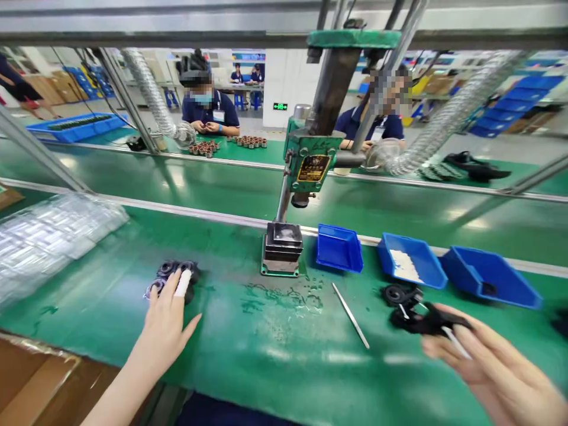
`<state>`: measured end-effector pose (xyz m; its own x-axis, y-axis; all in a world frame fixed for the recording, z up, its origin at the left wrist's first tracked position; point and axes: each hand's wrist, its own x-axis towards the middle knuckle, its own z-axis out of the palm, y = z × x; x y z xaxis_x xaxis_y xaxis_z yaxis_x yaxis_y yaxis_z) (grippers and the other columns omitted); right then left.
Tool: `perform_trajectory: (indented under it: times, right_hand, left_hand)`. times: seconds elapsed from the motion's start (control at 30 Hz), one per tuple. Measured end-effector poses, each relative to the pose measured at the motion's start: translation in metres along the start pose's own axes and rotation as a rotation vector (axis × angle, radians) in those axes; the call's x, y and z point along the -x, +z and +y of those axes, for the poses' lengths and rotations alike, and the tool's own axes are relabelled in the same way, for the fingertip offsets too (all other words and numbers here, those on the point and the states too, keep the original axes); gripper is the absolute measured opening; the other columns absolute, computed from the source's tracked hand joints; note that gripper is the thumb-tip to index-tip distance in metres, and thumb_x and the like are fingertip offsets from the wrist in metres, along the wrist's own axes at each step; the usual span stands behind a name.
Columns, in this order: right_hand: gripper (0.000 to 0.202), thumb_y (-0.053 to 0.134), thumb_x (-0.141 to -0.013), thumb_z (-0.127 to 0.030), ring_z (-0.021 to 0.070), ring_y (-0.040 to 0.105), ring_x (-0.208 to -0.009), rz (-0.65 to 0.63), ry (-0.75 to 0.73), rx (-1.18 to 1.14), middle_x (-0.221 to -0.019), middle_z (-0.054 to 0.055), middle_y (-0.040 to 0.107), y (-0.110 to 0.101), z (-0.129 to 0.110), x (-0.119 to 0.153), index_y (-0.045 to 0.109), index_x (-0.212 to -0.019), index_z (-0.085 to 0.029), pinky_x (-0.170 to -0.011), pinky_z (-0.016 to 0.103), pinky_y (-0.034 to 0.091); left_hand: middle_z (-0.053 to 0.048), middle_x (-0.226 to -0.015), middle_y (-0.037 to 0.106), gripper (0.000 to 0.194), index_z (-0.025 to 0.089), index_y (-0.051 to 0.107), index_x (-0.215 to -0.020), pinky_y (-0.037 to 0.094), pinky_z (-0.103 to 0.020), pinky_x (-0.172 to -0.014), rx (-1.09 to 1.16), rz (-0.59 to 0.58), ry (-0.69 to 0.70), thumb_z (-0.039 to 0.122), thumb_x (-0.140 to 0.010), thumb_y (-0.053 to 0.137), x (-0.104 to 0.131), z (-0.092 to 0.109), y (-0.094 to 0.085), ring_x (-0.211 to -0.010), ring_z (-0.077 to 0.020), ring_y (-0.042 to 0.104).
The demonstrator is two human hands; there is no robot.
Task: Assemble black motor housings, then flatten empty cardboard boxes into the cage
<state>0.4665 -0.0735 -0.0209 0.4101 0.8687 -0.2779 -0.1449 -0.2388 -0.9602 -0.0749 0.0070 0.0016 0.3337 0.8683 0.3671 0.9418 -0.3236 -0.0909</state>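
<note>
Head view: left hand [166,322] laid flat and open on the green bench [266,355], fingers spread, one fingertip in a white finger cot [183,283], resting on a small cluster of black ring-shaped parts [174,273] near the left of the bench; nothing gripped there, only touched from above. Right hand [492,361] blurred at lower right, fingers loosely curled around a black moulded part [426,322] together with a thin white stick [457,343]; how firmly pinched cannot be told through the blur. Another black ring part [399,294] lying just beside it on the mat. Small hand press [284,248] standing at bench centre, its seat seemingly bare, so probably no pressing under way at this instant. Thin metal rod [350,307] lying loose between press and right hand. Three blue bins [339,248] [412,263] [488,275] along the back edge, the middle one holding white pieces. Stack of clear plastic trays [48,236] far left. Judged from the lie of things: a few parts waiting at left, one in hand at right, no finished pile to be made out. Two co-workers seated beyond the conveyor [222,171].
</note>
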Motion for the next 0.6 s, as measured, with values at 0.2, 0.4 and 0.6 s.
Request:
perform_trajectory:
  times: [0.2, 0.4, 0.6]
  right_hand:
    - [0.036, 0.073, -0.079, -0.047, 0.0292, 0.071, -0.094, -0.253, 0.176, -0.366, -0.110, 0.011, 0.071, 0.111, -0.026, 0.010, 0.074, -0.106, -0.023, -0.093, 0.051, 0.057]
    - [0.026, 0.076, -0.083, -0.036, 0.0309, 0.066, -0.113, -0.449, 0.238, -0.537, -0.119, 0.011, 0.068, 0.162, -0.018, 0.005, 0.076, -0.096, -0.013, -0.114, 0.047, 0.044]
    - [0.023, 0.077, -0.082, -0.035, 0.0254, 0.067, -0.109, -0.524, 0.292, -0.561, -0.112, 0.008, 0.071, 0.187, -0.023, -0.005, 0.074, -0.095, -0.016, -0.114, 0.046, 0.042]
  left_hand:
    - [-0.018, -0.131, 0.059, 0.081, 0.023, 0.011, -0.160, 0.050, -0.046, -0.095, 0.031, 0.043, 0.137, 0.016, -0.093, 0.056, 0.017, 0.006, -0.002, -0.111, -0.0323, 0.058]
    - [-0.011, -0.120, 0.066, 0.075, 0.024, 0.019, -0.158, 0.051, -0.040, -0.094, 0.388, -0.093, 0.319, 0.024, -0.094, 0.058, -0.021, 0.055, 0.010, -0.107, -0.0267, 0.058]
    - [-0.012, -0.132, 0.060, 0.065, 0.026, 0.028, -0.153, 0.050, -0.044, -0.104, 0.861, -0.270, 0.395, 0.023, -0.094, 0.057, -0.058, 0.123, 0.040, -0.125, -0.0255, 0.053]
